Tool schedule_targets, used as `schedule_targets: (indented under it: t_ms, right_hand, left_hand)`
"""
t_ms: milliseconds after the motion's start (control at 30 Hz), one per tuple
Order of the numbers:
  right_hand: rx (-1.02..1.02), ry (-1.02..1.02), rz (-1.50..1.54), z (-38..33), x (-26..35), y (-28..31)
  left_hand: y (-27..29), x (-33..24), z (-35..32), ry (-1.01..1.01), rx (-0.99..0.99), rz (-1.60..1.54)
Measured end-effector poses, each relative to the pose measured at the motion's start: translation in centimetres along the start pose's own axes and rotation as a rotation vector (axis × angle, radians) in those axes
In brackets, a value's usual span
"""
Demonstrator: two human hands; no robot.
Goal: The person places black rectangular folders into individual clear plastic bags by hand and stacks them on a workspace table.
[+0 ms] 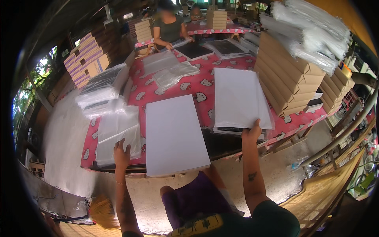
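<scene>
My right hand (251,133) grips the near edge of a plastic-sleeved white pack (237,96), thumb on top and the other fingers out of sight beneath. The pack lies on other sleeved pieces with dark edges. At the left, my left hand (122,153) is at the near part of a pile of clear plastic sleeves (118,128). Its thumb and fingers are apart; whether it touches the top sleeve I cannot tell. Between my hands lies a thick stack of white sheets (175,134), its near end reaching past the table edge.
Bundles of filled sleeves (104,85) rise at the left of the pink patterned tablecloth (199,96). Tall brown cartons (284,77), topped with plastic packs (312,29), stand at the right. Loose sleeves (173,73) lie mid-table. A co-worker (169,29) handles plastic at the far side.
</scene>
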State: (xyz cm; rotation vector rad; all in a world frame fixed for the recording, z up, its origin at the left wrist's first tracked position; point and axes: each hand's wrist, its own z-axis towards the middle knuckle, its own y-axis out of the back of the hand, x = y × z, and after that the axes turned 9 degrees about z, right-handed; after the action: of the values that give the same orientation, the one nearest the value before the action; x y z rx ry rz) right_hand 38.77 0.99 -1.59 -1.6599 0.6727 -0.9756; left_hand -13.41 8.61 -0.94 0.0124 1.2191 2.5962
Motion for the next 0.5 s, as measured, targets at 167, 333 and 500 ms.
schedule_targets:
  t_ms: [167,333,500]
  right_hand:
    - [-0.005,-0.110,-0.052,0.6,0.4,2.3]
    - [-0.051,-0.162,-0.274,-0.3,4.7,2.7]
    - [-0.166,-0.237,-0.478,0.1,5.4,3.0]
  left_hand:
    - [-2.5,2.8,-1.3,0.034,0.274,0.105]
    - [-2.2,3.2,-1.1,0.211,0.179,-0.004]
    - [-1.4,3.0,-1.7,-0.018,0.284,-0.019]
